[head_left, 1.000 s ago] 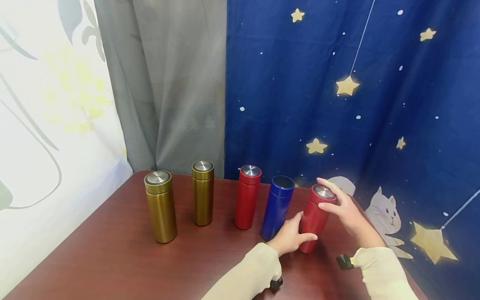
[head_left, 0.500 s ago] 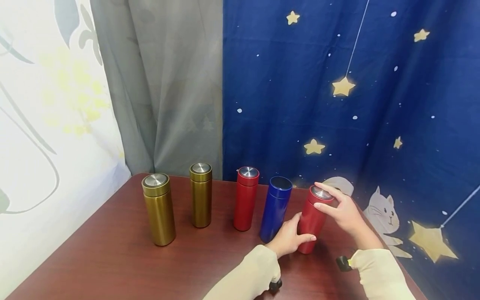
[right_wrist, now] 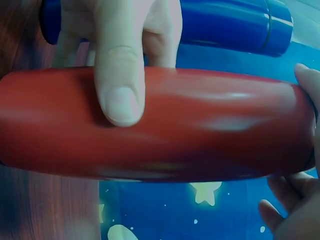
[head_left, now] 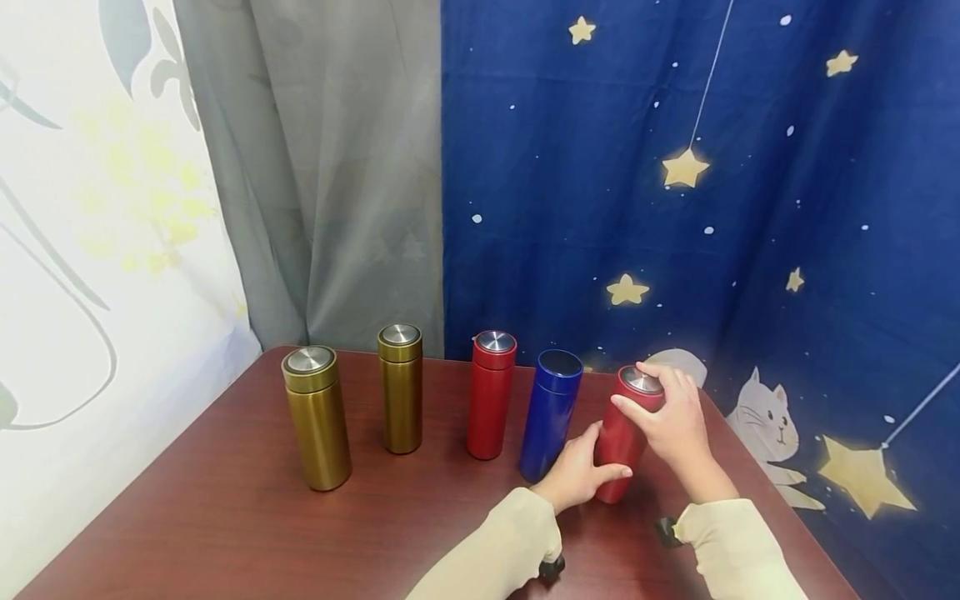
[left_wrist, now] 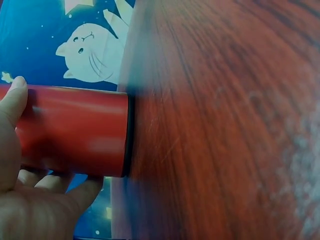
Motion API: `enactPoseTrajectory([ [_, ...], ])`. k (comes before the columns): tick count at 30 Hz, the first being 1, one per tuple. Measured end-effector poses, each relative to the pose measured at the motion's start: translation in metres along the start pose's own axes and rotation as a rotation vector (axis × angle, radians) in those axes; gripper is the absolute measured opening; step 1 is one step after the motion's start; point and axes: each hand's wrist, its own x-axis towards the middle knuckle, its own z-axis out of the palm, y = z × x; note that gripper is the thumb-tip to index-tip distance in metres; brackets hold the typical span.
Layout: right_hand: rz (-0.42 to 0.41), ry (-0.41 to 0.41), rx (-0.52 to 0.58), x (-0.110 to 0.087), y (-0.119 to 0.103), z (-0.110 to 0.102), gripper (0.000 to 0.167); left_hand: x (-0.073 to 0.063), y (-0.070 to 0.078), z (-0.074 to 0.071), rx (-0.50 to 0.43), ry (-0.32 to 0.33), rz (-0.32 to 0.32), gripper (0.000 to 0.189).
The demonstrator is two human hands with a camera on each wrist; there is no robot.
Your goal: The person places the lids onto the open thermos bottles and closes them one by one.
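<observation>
A red thermos flask [head_left: 622, 442] with a brushed-metal top stands at the right of the head view, leaning slightly. My left hand [head_left: 579, 475] grips its lower body, thumb across the front and fingers behind, as the left wrist view shows on the red flask [left_wrist: 80, 130]. My right hand [head_left: 675, 417] holds the lid from above, thumb on the near left side and fingers over the far rim. In the right wrist view the right hand [right_wrist: 300, 205] shows at the edge, around the lid end. Close on the left stands a blue thermos flask [head_left: 552, 417].
A second red thermos flask [head_left: 491, 408] and two gold ones, a slimmer gold flask [head_left: 402, 400] and a wider gold flask [head_left: 321, 429], stand upright leftward on the brown table [head_left: 247, 508]. A starry blue curtain [head_left: 570, 183] hangs behind the table.
My right hand has turned around the lid, its thumb shifting left and its wrist swinging inward. My left hand keeps its grip on the red thermos flask. The head view has shifted slightly.
</observation>
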Motion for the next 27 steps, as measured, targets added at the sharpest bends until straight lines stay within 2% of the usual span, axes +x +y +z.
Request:
enactPoseTrajectory([
  [7, 0.007, 0.064, -0.014, 0.000, -0.003, 0.005, 0.058, 0.001, -0.001, 0.000, 0.000, 0.000, 0.008, 0.069],
  [14, 0.186, 0.007, 0.132, -0.005, -0.002, 0.008, 0.059, 0.004, -0.001, 0.000, 0.010, -0.023, 0.032, 0.069],
  [16, 0.210, -0.013, 0.192, -0.005, -0.001, 0.007, 0.060, 0.004, 0.000, -0.001, 0.005, -0.026, 0.040, 0.068],
  [20, 0.207, -0.067, 0.276, -0.007, 0.002, 0.004, 0.060, 0.003, -0.001, -0.003, -0.006, -0.040, 0.041, 0.068],
  [27, 0.138, -0.134, 0.379, -0.009, 0.008, -0.005, 0.055, 0.002, -0.003, -0.003, -0.026, -0.047, 0.023, 0.070],
])
